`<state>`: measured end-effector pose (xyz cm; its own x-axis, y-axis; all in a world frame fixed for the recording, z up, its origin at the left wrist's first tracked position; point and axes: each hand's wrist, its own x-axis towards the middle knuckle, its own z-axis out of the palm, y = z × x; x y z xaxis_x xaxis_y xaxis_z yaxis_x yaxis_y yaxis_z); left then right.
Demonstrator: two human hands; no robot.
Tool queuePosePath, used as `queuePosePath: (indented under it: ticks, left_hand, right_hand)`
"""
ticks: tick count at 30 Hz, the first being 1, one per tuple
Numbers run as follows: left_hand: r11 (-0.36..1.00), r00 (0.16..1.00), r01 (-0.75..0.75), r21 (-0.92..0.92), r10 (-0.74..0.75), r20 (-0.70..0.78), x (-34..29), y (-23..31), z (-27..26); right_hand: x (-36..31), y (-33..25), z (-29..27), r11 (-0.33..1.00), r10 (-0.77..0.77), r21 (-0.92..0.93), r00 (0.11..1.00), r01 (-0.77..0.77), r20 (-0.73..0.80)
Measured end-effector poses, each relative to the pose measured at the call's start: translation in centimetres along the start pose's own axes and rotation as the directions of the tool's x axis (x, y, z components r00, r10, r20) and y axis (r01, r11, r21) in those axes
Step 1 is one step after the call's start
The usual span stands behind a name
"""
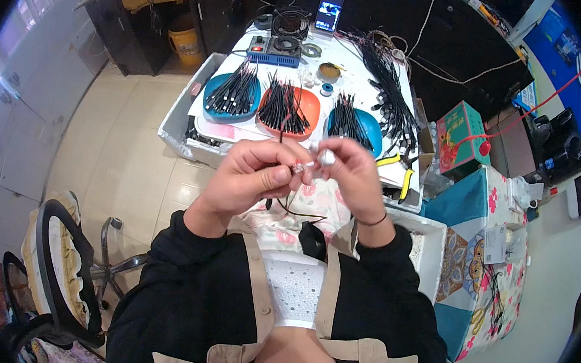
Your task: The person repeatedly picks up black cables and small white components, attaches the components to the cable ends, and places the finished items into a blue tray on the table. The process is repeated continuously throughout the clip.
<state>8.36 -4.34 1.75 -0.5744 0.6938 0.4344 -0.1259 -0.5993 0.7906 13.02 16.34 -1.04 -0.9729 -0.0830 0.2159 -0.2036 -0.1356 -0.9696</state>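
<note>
In front of my lap, my left hand (257,172) pinches a thin dark cable (305,215) near one end. Small white and red bits show at its fingertips, and a length of the cable hangs below in a loop. My right hand (354,177) is closed close beside it, fingertips almost meeting the left ones. A whitish, shiny spot shows at its fingers, too blurred to name. Beyond the hands, bundles of short black cables lie in a blue bowl (209,105), an orange bowl (316,106) and another blue bowl (376,128).
Yellow-handled pliers (406,185) lie at the table's right edge. Farther back are a blue soldering station (273,59), a small fan (290,24), a solder spool (327,89), a lit phone (329,10) and a long cable bundle (395,111). A chair (65,272) stands left.
</note>
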Motion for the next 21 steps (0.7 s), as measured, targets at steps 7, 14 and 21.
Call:
queuePosePath:
  ticks: [7, 14, 21]
  left_hand:
    - [0.982, 0.981, 0.170, -0.079, -0.161, 0.109, -0.8, -0.7, 1.2]
    - [0.998, 0.928, -0.045, -0.033, 0.029, -0.373, -0.3, -2.4, 1.1]
    - [0.898, 0.895, 0.022, 0.440, 0.178, -0.408, -0.4, -3.7, 1.4]
  right_hand:
    - [1.7, -4.2, 2.9, 0.993, -0.027, 0.121, 0.995, 0.015, 0.097]
    - [0.8, -2.9, 2.9, 0.958, -0.276, -0.113, 0.953, 0.262, -0.128]
    - [0.4, -2.4, 3.1, 0.827, -0.396, -0.485, 0.907, 0.284, -0.145]
